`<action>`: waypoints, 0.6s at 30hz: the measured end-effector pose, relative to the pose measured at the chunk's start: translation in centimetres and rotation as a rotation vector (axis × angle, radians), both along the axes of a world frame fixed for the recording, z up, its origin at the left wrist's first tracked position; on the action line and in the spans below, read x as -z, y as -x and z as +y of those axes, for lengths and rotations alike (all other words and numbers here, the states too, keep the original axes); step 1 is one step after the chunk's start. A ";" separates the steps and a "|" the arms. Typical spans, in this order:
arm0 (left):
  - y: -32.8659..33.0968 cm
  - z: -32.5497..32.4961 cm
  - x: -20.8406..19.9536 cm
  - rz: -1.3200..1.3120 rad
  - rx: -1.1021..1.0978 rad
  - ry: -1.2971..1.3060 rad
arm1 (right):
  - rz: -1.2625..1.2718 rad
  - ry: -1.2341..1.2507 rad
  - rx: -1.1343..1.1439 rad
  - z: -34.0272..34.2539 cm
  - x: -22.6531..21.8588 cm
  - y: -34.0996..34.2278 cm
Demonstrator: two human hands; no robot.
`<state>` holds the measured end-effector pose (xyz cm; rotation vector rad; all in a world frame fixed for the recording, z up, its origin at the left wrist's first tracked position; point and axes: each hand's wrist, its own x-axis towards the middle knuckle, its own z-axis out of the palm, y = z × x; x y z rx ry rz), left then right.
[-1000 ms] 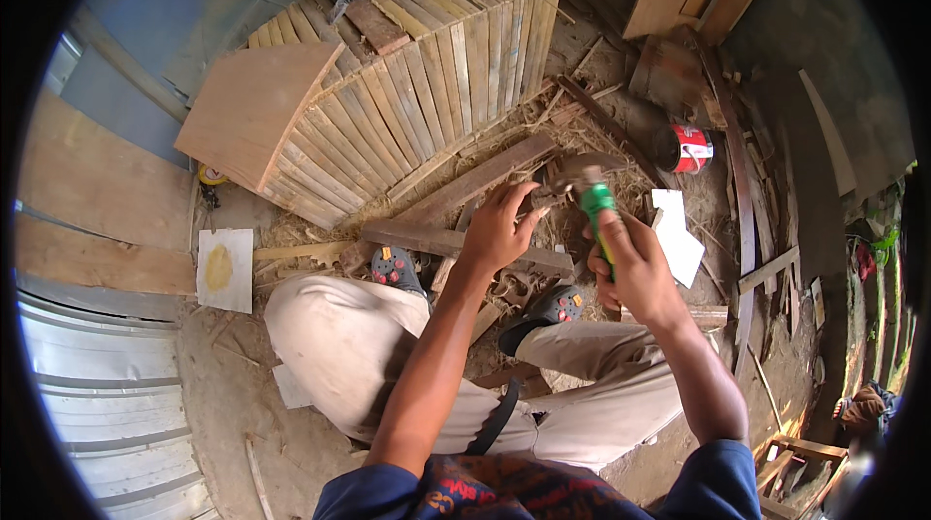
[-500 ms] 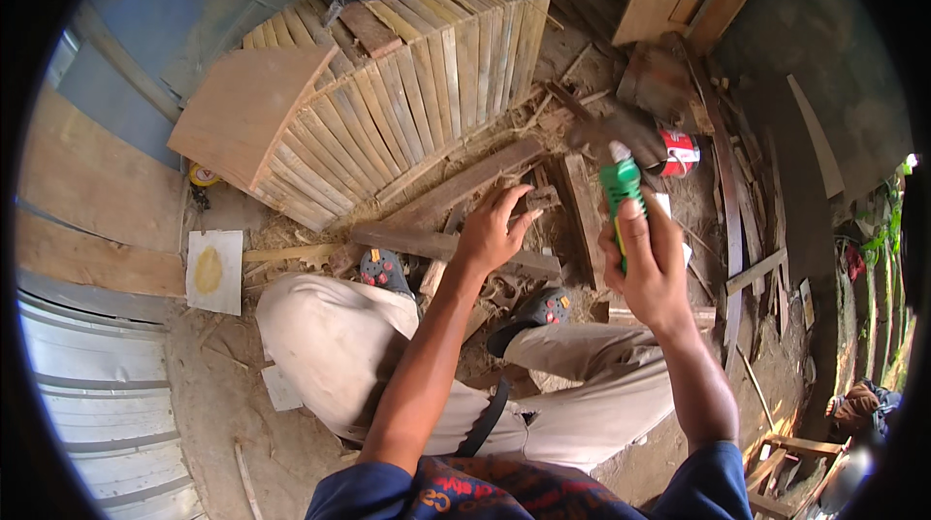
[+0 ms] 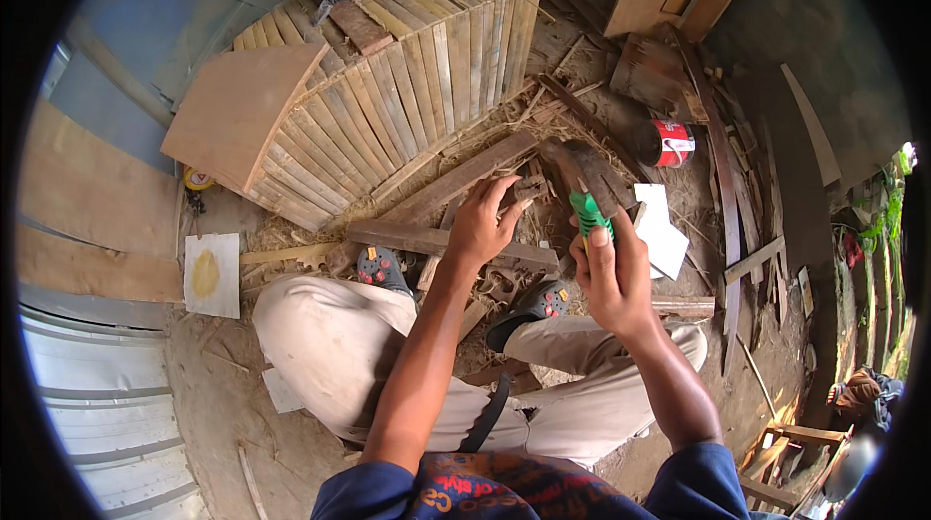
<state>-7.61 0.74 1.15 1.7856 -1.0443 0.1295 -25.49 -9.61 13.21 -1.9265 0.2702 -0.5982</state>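
The left hand [image 3: 480, 226] has its fingertips pinched on a small wooden piece [image 3: 530, 188], and the right hand [image 3: 618, 279] closes its fingers around a green-handled hammer [image 3: 589, 210].

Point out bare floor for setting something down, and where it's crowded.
Widest, mostly bare: floor between the ribbed metal and the left trouser leg, below the stained white sheet in view. Smaller: between the right forearm and the thin stick. Crowded: planks and shavings around the left hand, between the shoes and the slatted wooden structure.
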 end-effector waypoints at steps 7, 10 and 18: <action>-0.8 -0.2 -0.4 -0.029 -0.033 0.048 | 0.272 -0.282 0.150 0.1 -1.2 -0.4; -0.6 -0.2 -0.4 -0.026 -0.019 0.026 | -0.092 -0.174 -0.054 0.6 -1.1 -0.7; -1.1 0.0 -0.3 -0.019 -0.046 0.064 | -0.061 -0.312 0.096 -0.4 -1.7 -0.2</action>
